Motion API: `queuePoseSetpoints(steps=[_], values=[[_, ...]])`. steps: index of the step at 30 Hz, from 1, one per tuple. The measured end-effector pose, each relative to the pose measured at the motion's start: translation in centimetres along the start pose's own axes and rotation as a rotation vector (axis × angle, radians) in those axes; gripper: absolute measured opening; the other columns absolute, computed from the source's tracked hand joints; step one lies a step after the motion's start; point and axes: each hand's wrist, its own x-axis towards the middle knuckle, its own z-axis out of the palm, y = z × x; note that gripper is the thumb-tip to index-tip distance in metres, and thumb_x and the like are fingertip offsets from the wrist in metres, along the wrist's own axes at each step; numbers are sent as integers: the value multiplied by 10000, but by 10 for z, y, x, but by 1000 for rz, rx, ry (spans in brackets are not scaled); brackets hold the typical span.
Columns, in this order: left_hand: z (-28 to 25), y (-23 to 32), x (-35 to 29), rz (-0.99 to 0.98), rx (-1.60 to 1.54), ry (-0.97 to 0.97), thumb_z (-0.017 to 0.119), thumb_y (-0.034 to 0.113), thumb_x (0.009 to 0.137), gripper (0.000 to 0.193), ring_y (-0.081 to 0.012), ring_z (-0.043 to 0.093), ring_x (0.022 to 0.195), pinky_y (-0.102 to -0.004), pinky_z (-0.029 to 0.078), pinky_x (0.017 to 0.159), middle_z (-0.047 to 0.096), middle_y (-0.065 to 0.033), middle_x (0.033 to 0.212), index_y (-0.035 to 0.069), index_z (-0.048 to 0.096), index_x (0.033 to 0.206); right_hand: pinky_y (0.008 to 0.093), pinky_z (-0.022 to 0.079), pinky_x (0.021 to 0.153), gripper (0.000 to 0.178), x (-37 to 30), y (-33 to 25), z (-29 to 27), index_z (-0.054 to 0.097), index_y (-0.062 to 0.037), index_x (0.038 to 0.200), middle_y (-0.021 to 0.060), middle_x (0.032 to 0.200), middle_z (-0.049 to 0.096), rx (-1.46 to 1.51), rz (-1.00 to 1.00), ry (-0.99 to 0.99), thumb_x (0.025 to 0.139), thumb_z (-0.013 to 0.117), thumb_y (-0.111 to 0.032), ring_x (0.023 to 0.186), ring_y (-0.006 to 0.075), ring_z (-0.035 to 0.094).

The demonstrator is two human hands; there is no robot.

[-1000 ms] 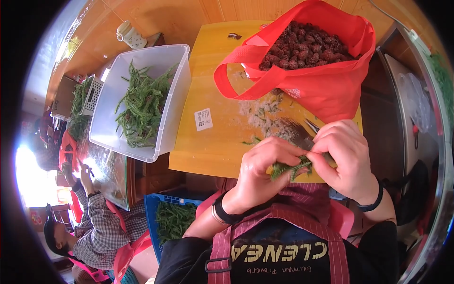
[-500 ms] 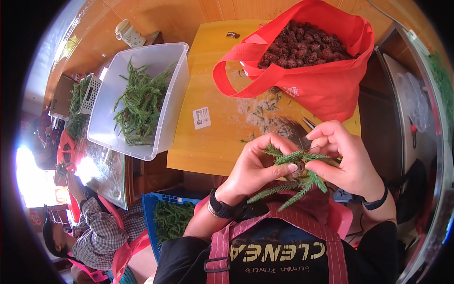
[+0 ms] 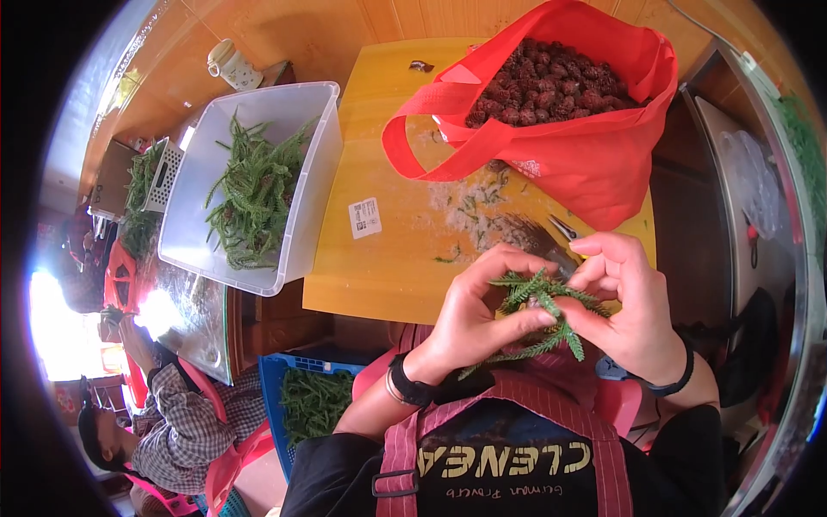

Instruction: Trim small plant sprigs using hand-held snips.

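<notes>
Item: evergreen sprig [image 3: 564,334], one, several-stemmed. Location: between the two hands, above the apron [image 3: 551,392], at the near edge of the yellow table [image 3: 370,276].

Handling (judged): very light; stems probably springy, needles flexible and not slippery, perhaps prickly. Tips likely to bend or shed if squeezed. Best taken at the centre where the stems meet, leaving the outer ends free.

Appearance: mid-green, lighter toward some tips; short needles set densely around narrow stems; stems fanning out in several directions. Centre partly covered by fingers; whether real or artificial, cannot tell.

Left hand [image 3: 484,312]: thumb and fingers drawn together, pinching the sprig near its middle from the left. Right hand [image 3: 633,314]: half curled, thumb against the sprig, forefinger raised and bent; whether it grips the sprig or something thin, cannot tell.

Nearby: red bag [image 3: 594,177] of brown cones [image 3: 543,86]; clear tub [image 3: 194,172] of similar greenery [image 3: 254,202].
</notes>
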Motion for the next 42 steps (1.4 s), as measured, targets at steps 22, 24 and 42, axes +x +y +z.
queuePoseSetpoints(steps=[22, 24, 42], values=[[-14, -17, 0, 151, -145, -290, 708, 67, 775, 226, -132, 530, 917, -281, 408, 837, 567, -45, 952, 13, 593, 963, 298, 478, 662, 235, 42, 1, -31, 659, -76, 932, 79, 932, 587, -184, -436, -360, 701, 706, -75, 816, 225, 584], [-15, -11, -1, 146, -77, -276, 714, 54, 765, 235, -128, 526, 912, -275, 404, 833, 566, -41, 942, 15, 595, 963, 300, 476, 653, 215, 46, 2, -31, 665, -80, 904, 73, 934, 584, -193, -464, -367, 695, 714, -93, 815, 219, 580], [-22, 6, 2, 17, -9, -312, 738, 83, 750, 219, -100, 534, 849, -240, 416, 778, 569, -21, 873, 19, 602, 910, 319, 484, 613, 290, 42, -9, -31, 634, -67, 928, 46, 796, 599, -296, -503, -284, 650, 712, -42, 707, 227, 592]])
